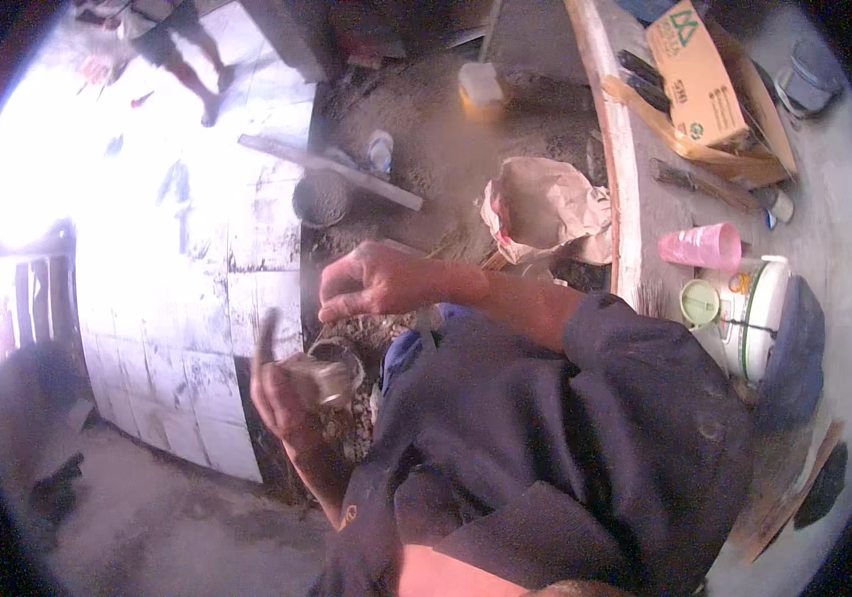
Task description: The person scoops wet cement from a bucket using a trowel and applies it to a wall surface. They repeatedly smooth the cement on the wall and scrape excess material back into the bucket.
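Note:
My right hand (pixel 376 284) reaches across in front of me, its fingers curled closed; whether they pinch anything is hidden. Lower and to the left is my left hand (pixel 285 398), partly smeared by motion, with a dark, blurred finger-like shape pointing up from it. Against its right side lies a pale, shiny blurred thing (pixel 328 382), whose kind and whether the hand grips it I cannot tell. A round rim shows just behind that thing. Loose rubble (pixel 361 423) lies beneath. Large white tiles (pixel 232 398) have their edge beside my left hand.
Beyond my hands stand a bucket of grey material (pixel 321 199), a board (pixel 331 171), an open paper sack (pixel 545 204) and a yellow container (pixel 482 90). To the right are a cardboard box (pixel 700 75), pink cup (pixel 702 246) and white tub (pixel 752 323). Another person's legs (pixel 187 60) show far left.

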`<state>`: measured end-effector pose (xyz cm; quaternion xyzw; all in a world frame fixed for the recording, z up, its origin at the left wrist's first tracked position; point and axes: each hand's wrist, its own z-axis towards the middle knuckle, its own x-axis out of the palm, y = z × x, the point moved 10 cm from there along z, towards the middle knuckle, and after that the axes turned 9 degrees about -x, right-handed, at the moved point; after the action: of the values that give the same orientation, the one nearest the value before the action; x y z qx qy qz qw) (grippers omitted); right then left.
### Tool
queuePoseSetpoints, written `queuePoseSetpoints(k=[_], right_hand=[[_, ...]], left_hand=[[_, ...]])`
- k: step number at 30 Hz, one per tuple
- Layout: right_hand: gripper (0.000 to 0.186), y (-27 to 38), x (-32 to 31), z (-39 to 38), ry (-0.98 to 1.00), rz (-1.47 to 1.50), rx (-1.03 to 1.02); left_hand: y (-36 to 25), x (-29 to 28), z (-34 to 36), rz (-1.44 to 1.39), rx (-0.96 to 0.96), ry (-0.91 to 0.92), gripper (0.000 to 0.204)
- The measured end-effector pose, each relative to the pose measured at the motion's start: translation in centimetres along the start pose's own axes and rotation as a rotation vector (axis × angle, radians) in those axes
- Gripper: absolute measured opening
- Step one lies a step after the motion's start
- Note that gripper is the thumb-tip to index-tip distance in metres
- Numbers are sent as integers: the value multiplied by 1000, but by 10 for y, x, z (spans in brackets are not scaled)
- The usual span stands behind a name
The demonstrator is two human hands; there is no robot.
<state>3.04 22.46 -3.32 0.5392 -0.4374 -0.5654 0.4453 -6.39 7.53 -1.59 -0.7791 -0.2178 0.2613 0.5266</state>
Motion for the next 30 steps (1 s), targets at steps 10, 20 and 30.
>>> queuePoseSetpoints(k=[10, 20, 30], right_hand=[[38, -47, -12, -58, -770, 694, 6], [15, 28, -209, -250, -1396, -400, 91], [65, -68, -435, -528, -466, -1514, 1196]], left_hand=[[-39, 104, 38, 394, 582, -253, 50], [21, 76, 55, 205, 152, -36, 68], [440, -150, -114, 455, -771, -715, 67]])
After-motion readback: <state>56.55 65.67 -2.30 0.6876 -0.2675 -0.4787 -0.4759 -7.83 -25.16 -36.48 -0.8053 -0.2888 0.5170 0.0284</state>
